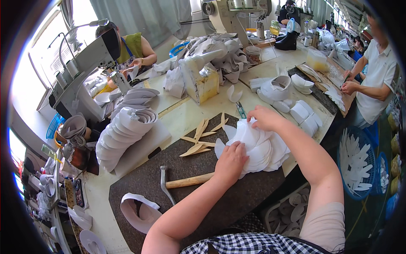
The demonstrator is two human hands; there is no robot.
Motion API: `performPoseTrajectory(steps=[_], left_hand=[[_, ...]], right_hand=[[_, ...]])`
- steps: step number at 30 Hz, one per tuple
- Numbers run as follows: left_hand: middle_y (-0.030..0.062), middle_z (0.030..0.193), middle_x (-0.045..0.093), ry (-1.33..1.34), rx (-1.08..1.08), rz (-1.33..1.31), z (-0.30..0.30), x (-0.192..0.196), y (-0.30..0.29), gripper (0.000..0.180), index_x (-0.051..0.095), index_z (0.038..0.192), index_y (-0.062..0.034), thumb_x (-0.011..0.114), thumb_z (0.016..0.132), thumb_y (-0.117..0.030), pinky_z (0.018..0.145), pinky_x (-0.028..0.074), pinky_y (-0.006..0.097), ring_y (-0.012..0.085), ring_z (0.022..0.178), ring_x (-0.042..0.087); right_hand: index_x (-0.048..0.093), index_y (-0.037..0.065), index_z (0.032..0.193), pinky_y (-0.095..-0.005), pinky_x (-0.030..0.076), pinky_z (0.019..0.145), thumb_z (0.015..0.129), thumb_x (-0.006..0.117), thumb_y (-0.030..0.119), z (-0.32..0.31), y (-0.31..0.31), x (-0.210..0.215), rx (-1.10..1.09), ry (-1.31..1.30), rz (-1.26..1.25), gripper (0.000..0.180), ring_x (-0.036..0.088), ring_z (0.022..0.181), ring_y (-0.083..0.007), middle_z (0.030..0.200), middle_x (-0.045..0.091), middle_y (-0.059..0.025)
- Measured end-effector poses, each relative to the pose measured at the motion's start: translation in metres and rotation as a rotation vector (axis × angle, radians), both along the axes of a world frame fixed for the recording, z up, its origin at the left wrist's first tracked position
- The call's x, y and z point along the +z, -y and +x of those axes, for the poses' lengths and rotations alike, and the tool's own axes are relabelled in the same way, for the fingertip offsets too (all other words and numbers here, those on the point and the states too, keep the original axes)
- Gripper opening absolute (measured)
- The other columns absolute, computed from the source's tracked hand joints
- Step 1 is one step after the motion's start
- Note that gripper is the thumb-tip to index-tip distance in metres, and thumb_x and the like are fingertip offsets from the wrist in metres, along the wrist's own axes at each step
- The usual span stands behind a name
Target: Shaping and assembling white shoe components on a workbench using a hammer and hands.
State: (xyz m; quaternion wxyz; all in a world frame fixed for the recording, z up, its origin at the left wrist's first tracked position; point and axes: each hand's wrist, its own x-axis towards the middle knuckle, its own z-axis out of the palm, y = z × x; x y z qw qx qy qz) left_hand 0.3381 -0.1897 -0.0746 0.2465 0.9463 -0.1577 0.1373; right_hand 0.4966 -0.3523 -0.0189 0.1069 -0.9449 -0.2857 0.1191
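Note:
A fanned pile of thin, white, curved shoe pieces [264, 152] lies on the dark work mat [139, 182] in front of me. My left hand [232, 161] rests on the pile's near left side, fingers laid over the pieces, its thumb mostly hidden. At the far edge, my right hand [263, 119] has bent fingers pinching the white pieces. A hammer [186, 181] with a wooden handle lies beside my left forearm. Beyond the pile are several tan pointed strips [198, 137] and green-handled snips [241, 111]. One white shoe upper [139, 211] sits at the mat's near left.
Nested white uppers [122, 137] stand at left near a sewing machine [84, 72]. A yellowed block [201, 82] stands ahead, with grey-white pieces heaped behind. Two co-workers work at far left and right. Blue baskets [367, 192] and a bin of pieces [292, 209] sit lower right.

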Motion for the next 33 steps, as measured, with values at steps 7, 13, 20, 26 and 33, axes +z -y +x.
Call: performPoseTrajectory(steps=[7, 13, 20, 26, 33], left_hand=[[0.0135, 0.124, 0.055, -0.109, 0.023, -0.086, -0.001, 0.013, 0.0, 0.044, 0.053, 0.122, -0.0035, 0.065, 0.084, -0.021, 0.096, 0.042, 0.04, 0.0332, 0.112, 0.051], [0.012, 0.124, 0.055, -0.152, 0.066, -0.106, -0.002, 0.018, 0.002, 0.046, 0.053, 0.123, -0.0043, 0.066, 0.083, -0.022, 0.095, 0.043, 0.04, 0.0335, 0.109, 0.051], [0.0109, 0.124, 0.055, -0.185, 0.087, -0.101, -0.002, 0.018, 0.001, 0.044, 0.053, 0.122, -0.0055, 0.066, 0.083, -0.022, 0.092, 0.043, 0.041, 0.0338, 0.104, 0.052], [0.0105, 0.123, 0.056, -0.151, 0.083, -0.105, -0.001, 0.015, 0.001, 0.042, 0.054, 0.119, -0.0056, 0.067, 0.083, -0.021, 0.091, 0.044, 0.041, 0.0344, 0.103, 0.053], [0.0102, 0.123, 0.056, -0.162, 0.093, -0.109, -0.001, 0.015, 0.001, 0.042, 0.055, 0.119, -0.006, 0.067, 0.082, -0.021, 0.09, 0.044, 0.041, 0.0343, 0.102, 0.053]], right_hand=[[0.065, 0.015, 0.102, -0.0388, 0.048, 0.088, 0.074, 0.076, 0.019, 0.02, -0.009, 0.018, 0.205, -0.13, -0.109, 0.03, 0.056, 0.109, -0.0285, 0.113, 0.056, -0.0099], [0.065, 0.013, 0.1, -0.039, 0.048, 0.085, 0.073, 0.077, 0.019, 0.035, -0.019, 0.009, 0.283, -0.152, -0.198, 0.03, 0.06, 0.101, -0.0269, 0.105, 0.064, -0.0085], [0.063, 0.009, 0.095, -0.0363, 0.048, 0.076, 0.071, 0.079, 0.019, 0.042, -0.024, 0.017, 0.351, -0.286, -0.214, 0.03, 0.061, 0.09, -0.0241, 0.093, 0.064, -0.0064], [0.064, 0.008, 0.096, -0.0365, 0.049, 0.077, 0.071, 0.079, 0.018, 0.052, -0.027, 0.007, 0.42, -0.272, -0.289, 0.031, 0.061, 0.09, -0.0241, 0.094, 0.065, -0.0066], [0.066, 0.008, 0.09, -0.036, 0.05, 0.078, 0.071, 0.08, 0.019, 0.042, -0.023, 0.011, 0.288, -0.235, -0.176, 0.026, 0.063, 0.09, -0.0241, 0.095, 0.067, -0.0071]])
